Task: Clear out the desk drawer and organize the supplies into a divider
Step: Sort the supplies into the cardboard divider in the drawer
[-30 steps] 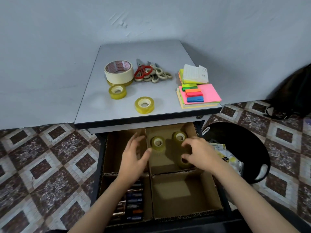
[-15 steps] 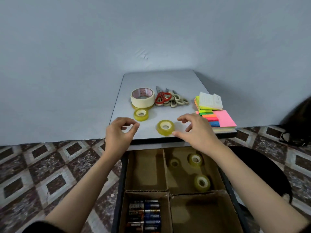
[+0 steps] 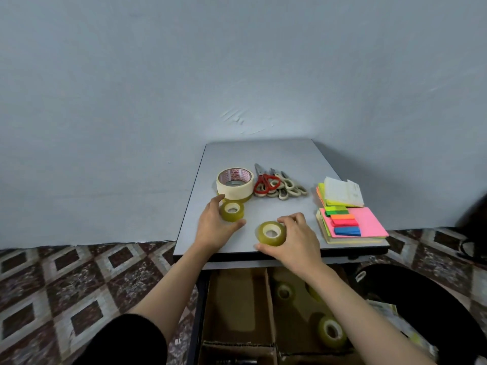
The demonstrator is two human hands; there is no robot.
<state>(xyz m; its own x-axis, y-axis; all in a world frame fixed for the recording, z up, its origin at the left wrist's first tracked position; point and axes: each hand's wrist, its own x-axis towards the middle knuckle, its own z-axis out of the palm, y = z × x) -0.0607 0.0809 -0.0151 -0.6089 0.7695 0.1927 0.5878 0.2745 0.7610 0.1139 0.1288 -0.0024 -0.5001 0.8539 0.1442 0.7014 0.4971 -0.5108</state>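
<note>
Patterned floor tiles (image 3: 79, 280) fill the lower left of the frame. From there the left forearm, in a black sleeve (image 3: 126, 341), reaches up and to the right onto the grey table (image 3: 263, 154). The left hand (image 3: 213, 227) lies on its side near the table's left edge. Its fingers are cupped round a small clear tape roll (image 3: 232, 212) that lies flat on the table: forefinger over the far side, thumb against the near side, grasping it.

Just behind that roll stands a wide masking tape roll (image 3: 235, 183), stacked on a yellowish roll of which only the rim shows. To its right lies a heap of scissors (image 3: 276, 184), one pair red-handled and the others pale.

At the table's near edge, right of centre, the right hand (image 3: 297, 241) grasps a second clear tape roll (image 3: 271, 233). The fingers curl over its top and right side and the thumb sits under its near edge. This roll is tilted, its core facing the camera.

Further right, a pile of sticky notes (image 3: 369, 222) with coloured flags on top sits at the table's right edge.

Below the table, at bottom centre, the open drawer holds a cardboard divider (image 3: 237, 306). The right forearm crosses over its right-hand compartment, where two more tape rolls (image 3: 331, 331) show. A black bin (image 3: 421, 299) stands at the lower right.
</note>
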